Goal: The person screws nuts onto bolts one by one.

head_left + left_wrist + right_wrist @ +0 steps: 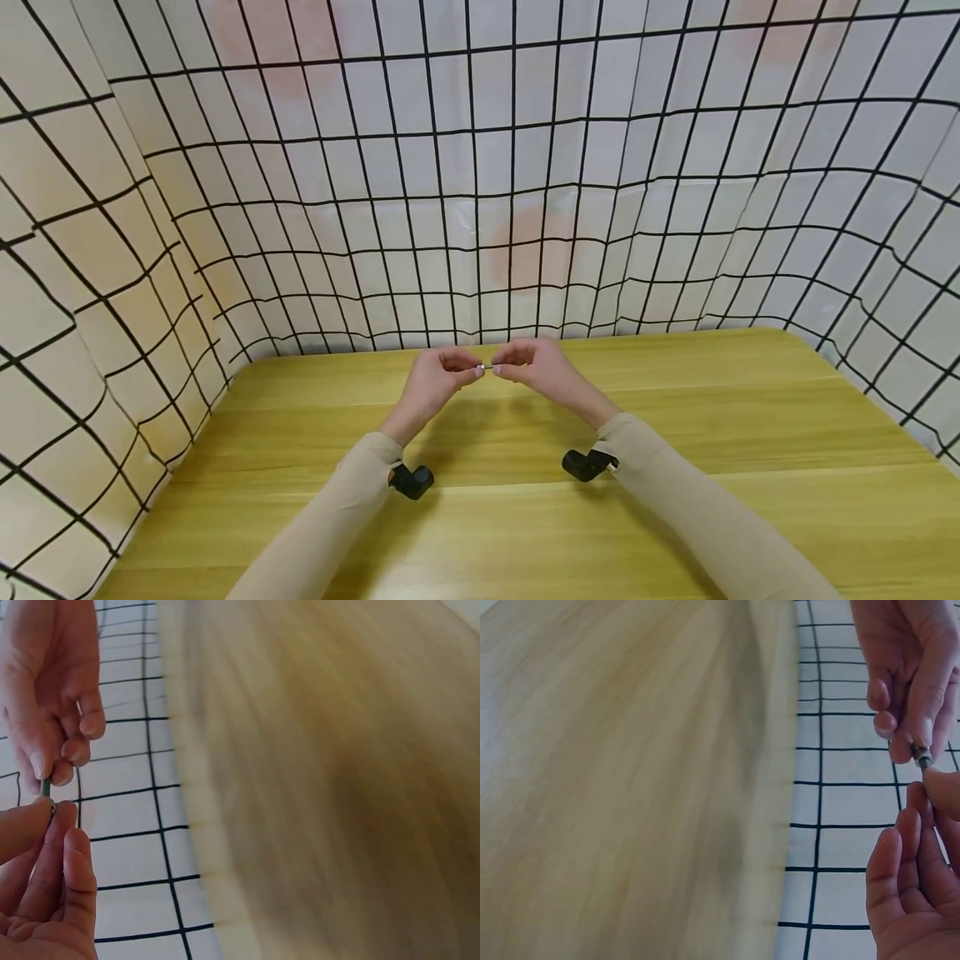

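Note:
Between the fingertips of both hands, above the far part of the table, is a small metal bolt. My left hand pinches its wider end between thumb and fingers. Whether that wider end is a head or a separate nut, I cannot tell. From the other side my right hand pinches the thin shank. In the right wrist view a ring-like, shiny collar shows at the left hand's fingertips. A short grey length of shank shows between the hands in the left wrist view. The fingertips cover the rest.
A wood-grain table spreads beneath both arms. White sheeting with a black grid rises behind the table's far edge and along both sides. Black wrist cameras stick out from the beige sleeves.

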The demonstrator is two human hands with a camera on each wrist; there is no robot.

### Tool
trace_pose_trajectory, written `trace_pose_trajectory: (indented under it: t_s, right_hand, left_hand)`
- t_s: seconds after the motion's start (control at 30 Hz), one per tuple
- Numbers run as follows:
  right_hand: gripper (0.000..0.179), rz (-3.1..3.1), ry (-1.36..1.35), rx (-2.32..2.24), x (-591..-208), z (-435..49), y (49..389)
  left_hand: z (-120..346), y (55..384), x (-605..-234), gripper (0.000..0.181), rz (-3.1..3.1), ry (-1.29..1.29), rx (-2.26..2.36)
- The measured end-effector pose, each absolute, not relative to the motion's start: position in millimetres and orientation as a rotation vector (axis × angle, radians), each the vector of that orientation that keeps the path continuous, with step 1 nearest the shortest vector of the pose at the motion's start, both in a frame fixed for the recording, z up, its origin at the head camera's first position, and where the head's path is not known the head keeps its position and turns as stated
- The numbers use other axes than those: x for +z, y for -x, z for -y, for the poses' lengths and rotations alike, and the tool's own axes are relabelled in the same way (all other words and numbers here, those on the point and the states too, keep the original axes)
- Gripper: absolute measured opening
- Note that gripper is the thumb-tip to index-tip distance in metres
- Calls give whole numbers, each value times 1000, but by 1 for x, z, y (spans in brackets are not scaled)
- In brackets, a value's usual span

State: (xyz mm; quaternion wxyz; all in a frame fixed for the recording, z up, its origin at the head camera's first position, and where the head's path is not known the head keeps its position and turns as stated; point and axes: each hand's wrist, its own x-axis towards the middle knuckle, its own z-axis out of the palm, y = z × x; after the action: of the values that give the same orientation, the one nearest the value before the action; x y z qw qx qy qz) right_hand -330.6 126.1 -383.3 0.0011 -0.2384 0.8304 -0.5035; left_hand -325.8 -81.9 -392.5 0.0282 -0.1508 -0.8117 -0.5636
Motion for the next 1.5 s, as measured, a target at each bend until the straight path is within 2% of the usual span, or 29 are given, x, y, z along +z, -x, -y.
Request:
trace_pose_trajectory:
  t_s: [0.33, 0.87, 1.13, 1.5]
  right_hand:
    - [11, -2571, 733, -1522, -405, -129, 336]
    - [10, -2520, 673, -1432, -418, -128, 327]
    - [14, -2468, 645, -1436, -424, -129, 324]
    - [11, -2443, 646, -1405, -429, -131, 329]
  left_hand:
    - [81, 321, -402, 6, 2574, 514, -1672]
    - [80, 310, -417, 4, 2680, 519, -1535]
    - [79, 308, -421, 4, 2739, 491, -1606]
    - [80, 311, -430, 8, 2711, 418, -1786]
